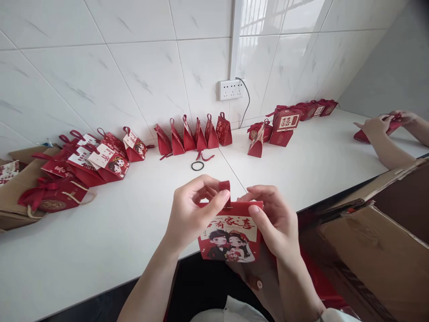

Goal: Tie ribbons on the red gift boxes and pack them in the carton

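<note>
Close to me, over the table's front edge, I hold up a red gift box (231, 243) printed with a cartoon bride and groom. Its top edge faces up, with a red ribbon loop (225, 184) standing at the middle. My left hand (197, 208) pinches that ribbon between thumb and fingers. At the box's upper right corner, my right hand (276, 221) grips the edge, thumb in front and fingers behind. The ribbon's lower end is partly hidden by my left thumb.
Several red boxes (201, 134) stand along the tiled wall on the white table (140, 223). More boxes (107, 163) cluster left. A black ring (197, 166) and ribbon scrap (206, 156) lie ahead. Cardboard boxes (378, 250) flank the right. Another person's hands (378, 127) handle something red.
</note>
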A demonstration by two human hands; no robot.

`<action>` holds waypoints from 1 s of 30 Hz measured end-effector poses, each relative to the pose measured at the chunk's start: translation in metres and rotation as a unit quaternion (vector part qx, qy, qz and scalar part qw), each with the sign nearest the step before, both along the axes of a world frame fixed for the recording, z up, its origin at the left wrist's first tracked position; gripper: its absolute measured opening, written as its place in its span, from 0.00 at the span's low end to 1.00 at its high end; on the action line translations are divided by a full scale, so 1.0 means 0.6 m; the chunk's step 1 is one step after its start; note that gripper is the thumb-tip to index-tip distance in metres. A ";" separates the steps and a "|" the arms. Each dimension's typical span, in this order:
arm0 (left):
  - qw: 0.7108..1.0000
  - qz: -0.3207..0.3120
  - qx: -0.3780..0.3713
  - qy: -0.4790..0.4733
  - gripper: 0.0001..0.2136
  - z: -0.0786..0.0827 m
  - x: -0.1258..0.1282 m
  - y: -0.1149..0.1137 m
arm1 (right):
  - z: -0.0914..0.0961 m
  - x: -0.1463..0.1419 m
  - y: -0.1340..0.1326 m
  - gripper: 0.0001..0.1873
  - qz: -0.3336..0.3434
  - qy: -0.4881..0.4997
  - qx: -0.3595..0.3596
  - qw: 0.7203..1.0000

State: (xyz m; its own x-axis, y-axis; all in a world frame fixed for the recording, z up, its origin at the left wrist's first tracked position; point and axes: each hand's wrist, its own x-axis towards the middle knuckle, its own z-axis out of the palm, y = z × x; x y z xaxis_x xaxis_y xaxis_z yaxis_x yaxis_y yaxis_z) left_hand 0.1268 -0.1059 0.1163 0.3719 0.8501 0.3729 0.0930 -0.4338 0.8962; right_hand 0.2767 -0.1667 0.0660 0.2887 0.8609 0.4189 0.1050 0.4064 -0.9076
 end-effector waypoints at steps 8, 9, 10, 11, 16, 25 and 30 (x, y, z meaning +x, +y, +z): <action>0.976 -0.003 0.205 -0.080 0.02 -0.026 -0.002 0.006 | -0.011 0.014 0.010 0.15 0.013 -0.113 0.138 0.984; 0.965 -0.031 0.241 -0.099 0.07 -0.030 -0.004 0.011 | -0.012 0.016 0.012 0.15 0.010 -0.118 0.169 0.979; 0.953 -0.055 0.276 -0.112 0.13 -0.033 -0.008 0.016 | -0.013 0.017 0.013 0.16 0.003 -0.120 0.203 0.972; 0.943 -0.071 0.307 -0.111 0.19 -0.037 -0.011 0.022 | -0.013 0.019 0.015 0.16 -0.008 -0.120 0.234 0.965; 0.919 -0.057 0.390 0.030 0.18 -0.050 -0.030 0.040 | -0.015 0.030 0.018 0.17 -0.055 -0.116 0.331 0.935; 0.902 -0.021 0.432 0.013 0.09 -0.059 -0.041 0.043 | -0.016 0.033 0.015 0.10 -0.055 -0.165 0.372 0.912; 0.939 0.004 0.343 -0.031 0.09 -0.061 -0.031 0.029 | -0.005 0.021 0.005 0.10 -0.081 -0.090 0.256 0.959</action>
